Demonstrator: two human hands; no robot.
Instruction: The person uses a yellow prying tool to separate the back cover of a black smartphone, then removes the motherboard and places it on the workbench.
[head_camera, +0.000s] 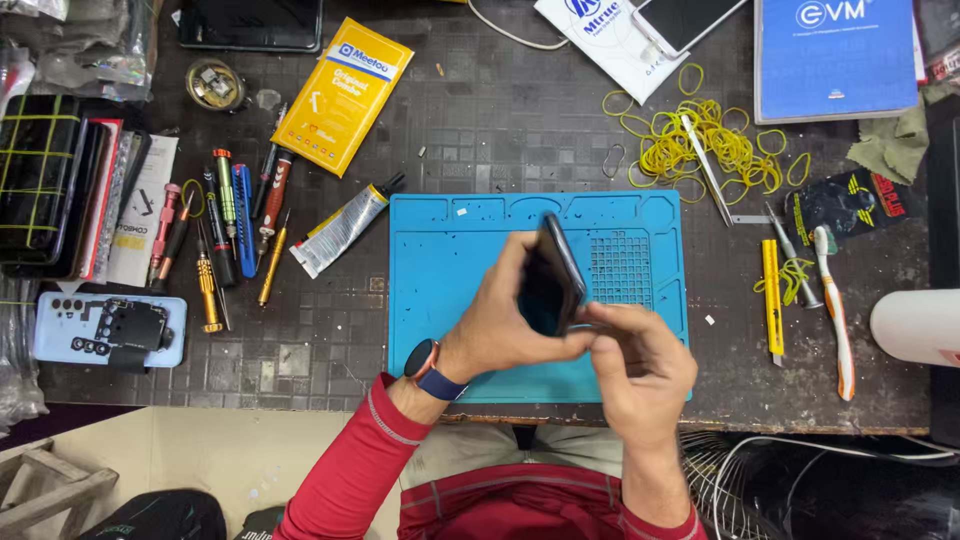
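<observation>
Both my left hand and right hand grip the slim black slab phone at centre frame above the blue rubber mat, tools untouched.

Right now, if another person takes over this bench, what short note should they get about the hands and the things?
Left hand: grips the dark phone, held on edge above the blue repair mat.
Right hand: fingers pinch the phone's lower edge.
Nearby: screwdrivers and an adhesive tube left of the mat, yellow rubber bands upper right, toothbrush at right.
Done: phone lifted off the mat.
Left: cannot tell from this view.
</observation>
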